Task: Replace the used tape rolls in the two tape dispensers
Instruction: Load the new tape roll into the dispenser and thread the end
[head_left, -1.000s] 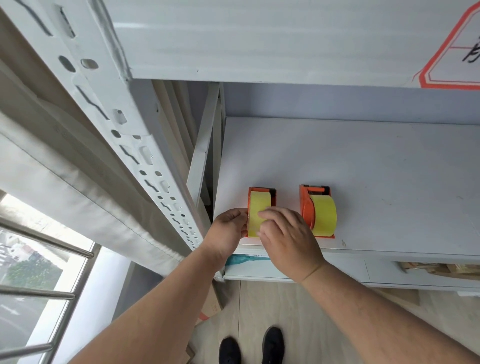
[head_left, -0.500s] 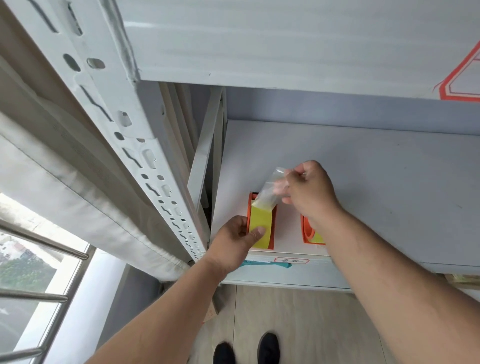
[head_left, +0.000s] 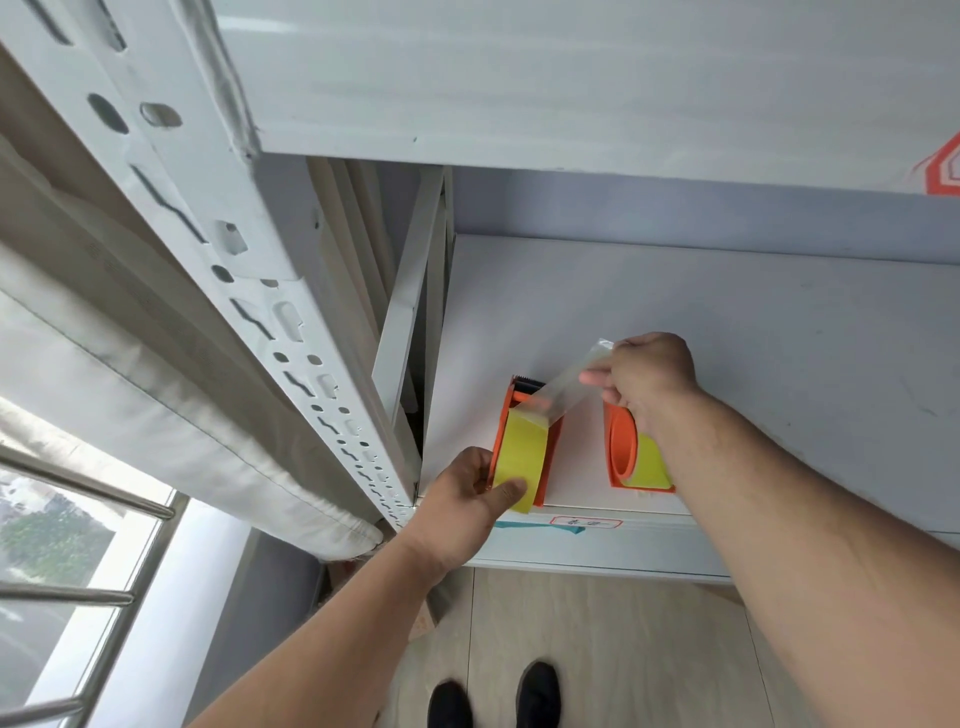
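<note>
Two orange tape dispensers stand side by side near the front edge of a white shelf (head_left: 727, 332). The left dispenser (head_left: 551, 457) holds a yellow tape roll (head_left: 519, 457). My left hand (head_left: 470, 499) grips that roll and dispenser at the near end, thumb on the yellow tape. My right hand (head_left: 641, 376) pinches the free end of a clear tape strip (head_left: 569, 387) pulled up and away from the left roll, over the dispenser's black cutter end. The right dispenser (head_left: 623, 447) with its yellow roll (head_left: 647, 462) lies partly hidden under my right wrist.
A perforated white rack upright (head_left: 249, 291) runs diagonally on the left, with a grey curtain (head_left: 156, 415) and window bars (head_left: 78, 592) beyond. An upper shelf board (head_left: 571, 78) overhangs. My shoes (head_left: 493, 696) stand on the wooden floor below.
My right hand left the front of the left roll and pulled a clear tape strip up and back; since half a second ago the strip has stretched further right. My left hand still holds the roll.
</note>
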